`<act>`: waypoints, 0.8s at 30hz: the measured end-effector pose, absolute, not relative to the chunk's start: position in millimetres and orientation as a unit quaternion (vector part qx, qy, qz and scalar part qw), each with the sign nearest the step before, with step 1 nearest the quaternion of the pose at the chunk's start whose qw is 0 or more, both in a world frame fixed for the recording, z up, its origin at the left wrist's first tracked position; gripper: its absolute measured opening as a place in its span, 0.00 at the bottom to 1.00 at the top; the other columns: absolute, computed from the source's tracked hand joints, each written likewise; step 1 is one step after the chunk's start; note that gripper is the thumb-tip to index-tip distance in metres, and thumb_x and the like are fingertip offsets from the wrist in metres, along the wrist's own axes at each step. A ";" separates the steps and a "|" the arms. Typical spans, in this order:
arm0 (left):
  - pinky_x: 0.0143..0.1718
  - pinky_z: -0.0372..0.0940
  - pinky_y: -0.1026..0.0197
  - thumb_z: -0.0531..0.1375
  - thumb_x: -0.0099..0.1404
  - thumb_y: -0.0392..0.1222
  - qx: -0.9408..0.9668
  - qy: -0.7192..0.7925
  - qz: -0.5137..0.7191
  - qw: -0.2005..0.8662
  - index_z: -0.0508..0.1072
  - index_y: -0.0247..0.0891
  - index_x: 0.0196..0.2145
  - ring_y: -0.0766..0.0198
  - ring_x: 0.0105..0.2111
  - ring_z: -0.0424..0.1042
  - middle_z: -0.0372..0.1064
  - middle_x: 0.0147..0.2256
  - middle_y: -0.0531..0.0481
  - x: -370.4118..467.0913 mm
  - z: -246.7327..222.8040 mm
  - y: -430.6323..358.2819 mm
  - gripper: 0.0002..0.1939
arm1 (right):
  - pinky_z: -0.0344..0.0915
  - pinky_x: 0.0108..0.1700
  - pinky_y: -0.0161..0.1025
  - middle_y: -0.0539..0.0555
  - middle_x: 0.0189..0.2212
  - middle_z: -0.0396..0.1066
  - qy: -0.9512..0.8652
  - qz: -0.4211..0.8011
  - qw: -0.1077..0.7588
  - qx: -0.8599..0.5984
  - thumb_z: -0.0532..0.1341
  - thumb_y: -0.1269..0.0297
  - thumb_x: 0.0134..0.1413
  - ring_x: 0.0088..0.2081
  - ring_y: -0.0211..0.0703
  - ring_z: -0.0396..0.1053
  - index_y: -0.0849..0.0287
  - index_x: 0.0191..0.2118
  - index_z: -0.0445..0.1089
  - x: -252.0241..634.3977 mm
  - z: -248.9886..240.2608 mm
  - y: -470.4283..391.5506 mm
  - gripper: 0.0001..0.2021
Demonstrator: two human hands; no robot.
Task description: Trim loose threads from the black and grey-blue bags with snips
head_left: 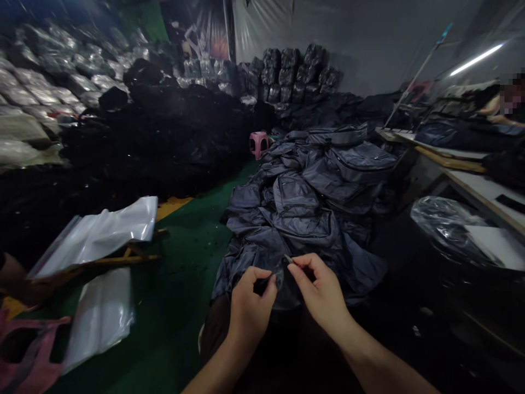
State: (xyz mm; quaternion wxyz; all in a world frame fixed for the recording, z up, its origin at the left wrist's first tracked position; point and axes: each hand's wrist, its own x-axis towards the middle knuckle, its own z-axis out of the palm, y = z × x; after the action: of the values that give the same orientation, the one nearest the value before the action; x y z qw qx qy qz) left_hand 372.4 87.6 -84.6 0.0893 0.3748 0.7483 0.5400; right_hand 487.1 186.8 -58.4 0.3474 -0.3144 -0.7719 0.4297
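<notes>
Head camera: your right hand [322, 287] has a narrow grip on a slim grey piece [288, 259], tip angled away and leftward; your left hand [251, 301] sits just left, fingertips nearly meeting, hold unclear; beyond both, dark backpacks [301, 197] heap up, stretching ahead.

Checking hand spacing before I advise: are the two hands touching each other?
No, a visible gap separates the left hand from the right hand.
</notes>
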 end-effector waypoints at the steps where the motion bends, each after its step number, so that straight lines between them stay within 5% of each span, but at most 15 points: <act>1: 0.36 0.61 0.63 0.59 0.59 0.42 0.370 0.750 0.541 0.089 0.70 0.40 0.32 0.63 0.32 0.70 0.71 0.30 0.52 370.8 -84.8 86.5 0.04 | 0.63 0.36 0.36 0.51 0.31 0.70 -0.761 0.429 0.366 -0.322 0.58 0.58 0.56 0.33 0.40 0.67 0.58 0.37 0.67 487.4 -57.3 189.0 0.09; 8: 0.34 0.61 0.64 0.59 0.59 0.44 0.356 0.747 0.551 0.106 0.69 0.41 0.31 0.64 0.31 0.69 0.70 0.29 0.54 364.6 -87.2 81.6 0.06 | 0.64 0.37 0.37 0.51 0.34 0.68 -0.693 0.461 0.439 -0.338 0.62 0.54 0.51 0.33 0.40 0.66 0.57 0.43 0.66 488.4 -59.7 205.1 0.16; 13: 0.34 0.62 0.64 0.60 0.59 0.44 0.351 0.753 0.549 0.095 0.69 0.41 0.31 0.65 0.31 0.69 0.69 0.29 0.55 359.6 -86.5 82.3 0.06 | 0.64 0.39 0.40 0.52 0.33 0.71 -0.777 0.409 0.347 -0.331 0.60 0.57 0.52 0.35 0.43 0.68 0.56 0.40 0.70 497.0 -58.0 210.8 0.11; 18: 0.34 0.62 0.64 0.60 0.59 0.44 0.352 0.752 0.551 0.086 0.69 0.41 0.31 0.65 0.31 0.69 0.70 0.29 0.54 359.7 -86.1 83.1 0.05 | 0.63 0.30 0.41 0.52 0.27 0.73 -0.867 0.295 0.218 -0.337 0.63 0.59 0.48 0.29 0.46 0.69 0.53 0.34 0.73 500.4 -63.6 206.6 0.07; 24: 0.34 0.63 0.64 0.60 0.58 0.44 0.372 0.749 0.544 0.068 0.70 0.41 0.31 0.65 0.30 0.70 0.71 0.29 0.55 357.5 -79.5 82.8 0.06 | 0.63 0.27 0.42 0.55 0.24 0.73 -0.872 0.266 0.251 -0.325 0.61 0.65 0.48 0.26 0.48 0.70 0.52 0.30 0.70 498.5 -69.8 208.7 0.02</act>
State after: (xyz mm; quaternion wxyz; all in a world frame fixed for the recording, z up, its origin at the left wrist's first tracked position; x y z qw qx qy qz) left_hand 357.5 82.8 -79.5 0.0680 0.3718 0.7494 0.5436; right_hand 498.5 208.7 -69.8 0.2510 -0.3249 -0.8721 0.2663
